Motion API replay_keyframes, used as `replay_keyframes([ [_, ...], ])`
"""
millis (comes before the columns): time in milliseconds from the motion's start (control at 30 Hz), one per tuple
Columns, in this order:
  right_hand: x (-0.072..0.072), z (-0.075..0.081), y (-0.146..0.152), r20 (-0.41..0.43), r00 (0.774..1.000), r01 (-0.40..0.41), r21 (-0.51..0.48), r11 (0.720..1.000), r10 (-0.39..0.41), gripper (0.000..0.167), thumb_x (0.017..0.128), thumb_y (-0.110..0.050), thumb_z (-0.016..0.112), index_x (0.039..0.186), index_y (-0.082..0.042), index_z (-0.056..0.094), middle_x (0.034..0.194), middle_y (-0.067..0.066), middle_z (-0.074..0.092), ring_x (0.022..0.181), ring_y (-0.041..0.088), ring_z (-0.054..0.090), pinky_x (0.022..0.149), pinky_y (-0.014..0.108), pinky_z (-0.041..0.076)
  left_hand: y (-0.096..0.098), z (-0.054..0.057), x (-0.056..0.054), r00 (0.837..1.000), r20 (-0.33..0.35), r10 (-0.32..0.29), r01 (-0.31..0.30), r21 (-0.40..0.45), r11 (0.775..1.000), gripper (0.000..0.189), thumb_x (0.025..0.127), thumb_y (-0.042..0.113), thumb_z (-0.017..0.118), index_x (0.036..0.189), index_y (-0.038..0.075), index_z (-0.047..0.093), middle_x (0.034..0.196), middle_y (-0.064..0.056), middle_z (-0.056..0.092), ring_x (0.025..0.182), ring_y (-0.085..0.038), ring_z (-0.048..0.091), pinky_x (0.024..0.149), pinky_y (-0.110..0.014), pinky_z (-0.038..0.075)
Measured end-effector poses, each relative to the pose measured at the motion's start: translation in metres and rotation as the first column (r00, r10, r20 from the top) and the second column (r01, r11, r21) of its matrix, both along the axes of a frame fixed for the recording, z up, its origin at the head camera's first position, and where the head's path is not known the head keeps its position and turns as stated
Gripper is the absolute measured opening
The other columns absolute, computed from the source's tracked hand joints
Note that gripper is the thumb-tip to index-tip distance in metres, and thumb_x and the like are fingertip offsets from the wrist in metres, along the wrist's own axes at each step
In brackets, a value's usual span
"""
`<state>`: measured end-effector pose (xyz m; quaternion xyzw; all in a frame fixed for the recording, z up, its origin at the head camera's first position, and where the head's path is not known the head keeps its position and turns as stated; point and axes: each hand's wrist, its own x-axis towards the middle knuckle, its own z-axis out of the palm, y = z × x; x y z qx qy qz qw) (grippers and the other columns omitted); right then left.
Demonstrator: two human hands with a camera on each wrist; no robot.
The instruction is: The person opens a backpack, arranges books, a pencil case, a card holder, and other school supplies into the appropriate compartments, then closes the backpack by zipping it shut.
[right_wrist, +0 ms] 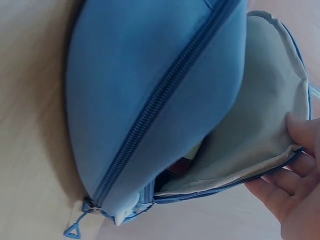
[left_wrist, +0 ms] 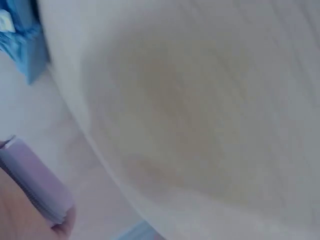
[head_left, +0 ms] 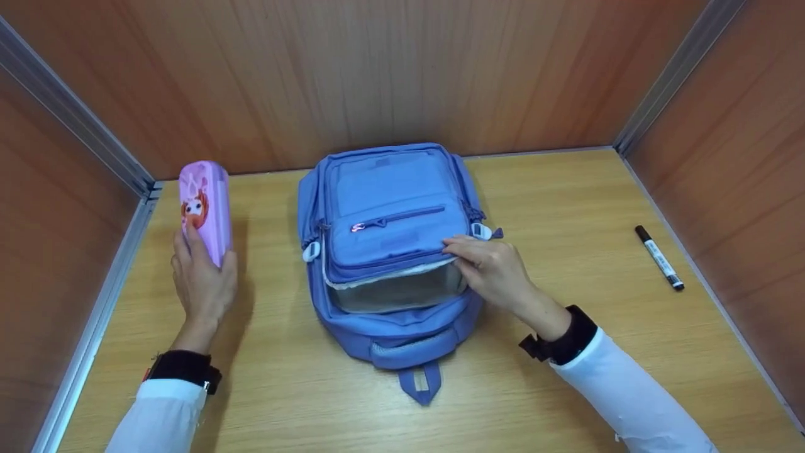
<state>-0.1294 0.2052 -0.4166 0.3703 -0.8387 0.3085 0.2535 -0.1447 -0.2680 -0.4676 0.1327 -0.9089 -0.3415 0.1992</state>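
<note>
Currently, in the head view, the left hand [head_left: 204,280] grips a pink-purple pencil case [head_left: 218,211] with a cartoon figure [head_left: 195,211] on its face, at the far left of the wooden table [head_left: 566,195], well apart from the blue backpack [head_left: 390,182]. Its fingers lie against the case's face, with the thumb on the side. The backpack lies in the middle, its front flap parted from the body; the right hand [head_left: 500,267] pinches the flap's edge. A black-and-white marker [head_left: 658,258] lies near the right wall [head_left: 723,163].

In the left wrist view, part of the pencil case shows at lower left, clamped in the hand; much else is blurred.

In the right wrist view, the thumb presses the grey lining [right_wrist: 270,75] while the other fingers sit outside the flap's edge. A triangular zipper pull [right_wrist: 73,231] hangs from the bag's corner.
</note>
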Motion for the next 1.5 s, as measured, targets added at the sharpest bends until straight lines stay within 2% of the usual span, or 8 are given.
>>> replay_keyframes([
  [233,-0.009,0.013,0.001,0.000,1.000,0.007,-0.023,1.000,-0.007,0.026,0.085,0.013,0.075,0.109,0.003,0.079,0.111,0.016,0.077,0.103,0.032,0.076,0.083,0.046,0.062,0.040,0.020,0.012,0.943,-0.320,-0.093,0.135,0.113,0.984,0.082,0.096,0.014,0.064,0.167,0.010,0.024,0.171,-0.012,0.023,0.143,-0.035,0.036,0.110,-0.056,0.035],
  [467,-0.016,0.025,0.001,0.006,1.000,0.006,-0.024,1.000,-0.006,0.025,0.087,0.011,0.075,0.110,0.002,0.079,0.108,0.017,0.078,0.100,0.032,0.076,0.080,0.046,0.063,0.077,0.036,0.029,0.802,-0.553,-0.225,0.316,0.074,0.946,0.080,0.088,0.011,0.064,0.161,0.001,0.032,0.166,-0.019,0.030,0.140,-0.033,0.041,0.108,-0.055,0.037],
  [600,-0.020,0.032,0.000,0.033,0.999,0.017,-0.025,1.000,-0.016,0.024,0.087,0.011,0.075,0.109,0.002,0.079,0.107,0.017,0.078,0.099,0.033,0.076,0.081,0.046,0.063,0.100,0.039,0.037,0.652,-0.692,-0.310,0.415,-0.015,0.910,0.077,0.083,0.009,0.063,0.155,-0.006,0.039,0.160,-0.028,0.035,0.139,-0.036,0.043,0.114,-0.049,0.038],
  [833,-0.024,0.039,0.001,0.086,0.995,0.059,-0.035,0.998,-0.056,0.023,0.088,0.010,0.074,0.110,0.003,0.079,0.107,0.018,0.077,0.094,0.030,0.077,0.074,0.045,0.063,0.136,0.040,0.044,0.302,-0.833,-0.464,0.509,-0.271,0.817,0.083,0.074,0.011,0.063,0.156,0.013,0.049,0.154,-0.024,0.047,0.133,-0.033,0.051,0.113,-0.041,0.043],
  [933,-0.025,0.043,0.001,0.104,0.992,0.072,-0.039,0.997,-0.067,0.023,0.088,0.010,0.074,0.109,0.003,0.080,0.106,0.017,0.078,0.083,0.022,0.075,0.067,0.038,0.061,0.143,0.035,0.043,0.143,-0.794,-0.590,0.483,-0.465,0.742,0.067,0.080,0.018,0.061,0.146,0.004,0.059,0.143,-0.031,0.054,0.121,-0.039,0.058,0.106,-0.043,0.050],
  [1033,-0.026,0.047,0.002,0.121,0.990,0.080,-0.044,0.996,-0.075,0.022,0.088,0.009,0.074,0.108,0.002,0.080,0.106,0.016,0.078,0.071,0.018,0.066,0.059,0.032,0.052,0.146,0.027,0.042,0.058,-0.680,-0.731,0.429,-0.644,0.633,0.051,0.087,0.027,0.060,0.131,0.002,0.068,0.129,-0.037,0.060,0.108,-0.045,0.064,0.091,-0.049,0.058],
  [1233,-0.026,0.051,0.003,0.148,0.985,0.090,-0.034,0.995,-0.084,0.022,0.089,0.008,0.074,0.109,0.002,0.080,0.106,0.015,0.078,0.078,0.020,0.071,0.065,0.035,0.056,0.148,0.008,0.042,0.158,-0.341,-0.927,0.484,-0.792,0.373,0.053,0.091,0.034,0.059,0.138,0.012,0.067,0.142,-0.032,0.058,0.112,-0.043,0.065,0.081,-0.051,0.059],
  [1500,-0.023,0.049,0.000,0.176,0.983,0.058,-0.040,0.997,-0.050,0.025,0.087,0.010,0.073,0.110,0.001,0.080,0.106,0.017,0.078,0.080,0.024,0.075,0.063,0.034,0.059,0.150,0.006,0.029,0.342,-0.033,-0.939,0.637,-0.726,0.257,0.070,0.087,0.035,0.066,0.153,0.017,0.054,0.153,-0.024,0.050,0.114,-0.038,0.062,0.087,-0.051,0.057],
])
